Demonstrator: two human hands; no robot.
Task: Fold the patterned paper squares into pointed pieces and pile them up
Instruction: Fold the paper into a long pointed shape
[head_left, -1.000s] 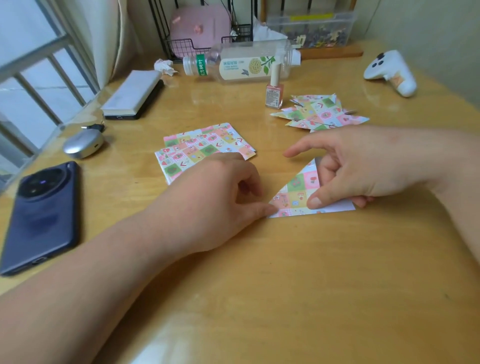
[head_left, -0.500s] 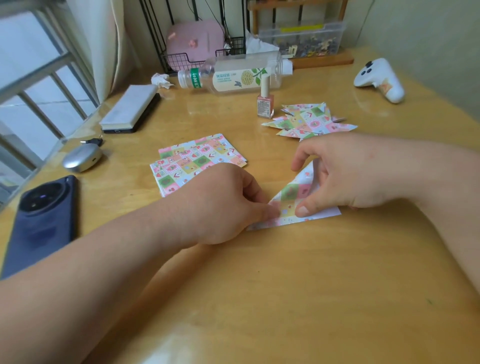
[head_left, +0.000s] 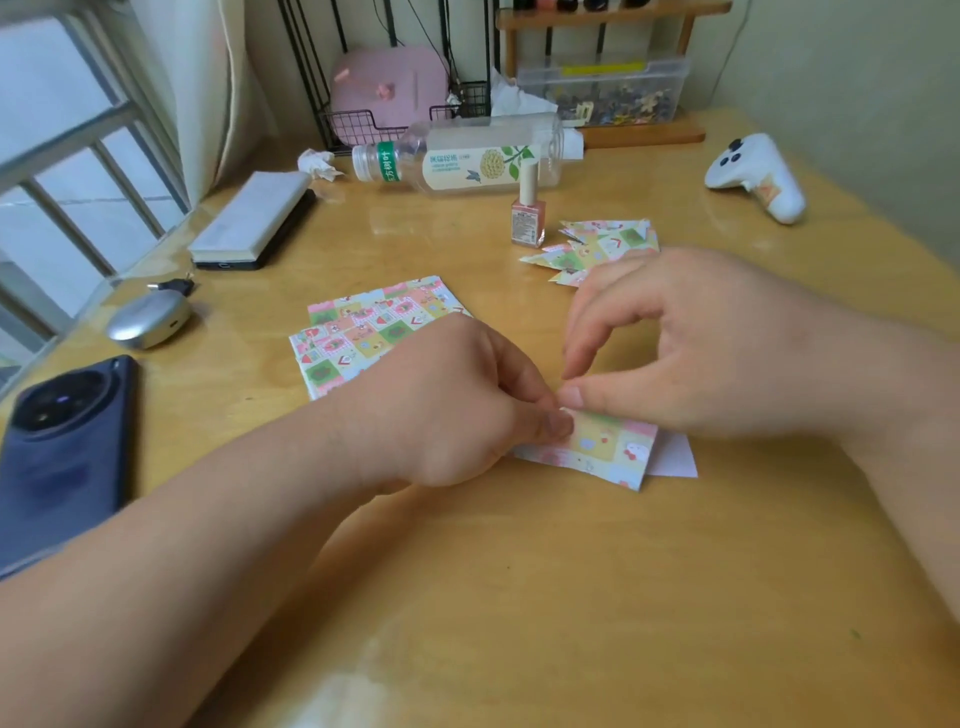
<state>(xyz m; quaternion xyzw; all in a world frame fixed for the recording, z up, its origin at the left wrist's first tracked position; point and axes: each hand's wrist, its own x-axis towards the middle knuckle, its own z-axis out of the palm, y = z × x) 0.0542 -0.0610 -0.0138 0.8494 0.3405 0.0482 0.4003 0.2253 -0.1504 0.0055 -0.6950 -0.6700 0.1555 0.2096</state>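
Patterned paper (head_left: 605, 449), partly folded, is seen lying near the middle of the tabletop (head_left: 519, 597), with a white flap of its underside exposed at its right end. Its upper left corner is pinched by the left hand (head_left: 457, 410), whose fingers are curled tightly and whose thumb is pressed onto the sheet. The same corner is gripped by the right hand (head_left: 696, 343): thumb and forefinger are closed narrowly on the paper's edge, while the remaining fingers are held arched above it. How the paper is creased beneath the fingertips cannot be told.

A stack of unfolded squares (head_left: 374, 327) is laid flat behind the left hand and is partly hidden by it. A pile of pointed pieces (head_left: 597, 249) is placed further toward the far edge, partly covered by the right hand and just beside an upright nail polish bottle (head_left: 528, 213). A plastic bottle (head_left: 467, 161) is laid on its side close to the far edge. A dark phone (head_left: 62, 452) is set at the left edge, and a white controller (head_left: 758, 176) near the far right corner.
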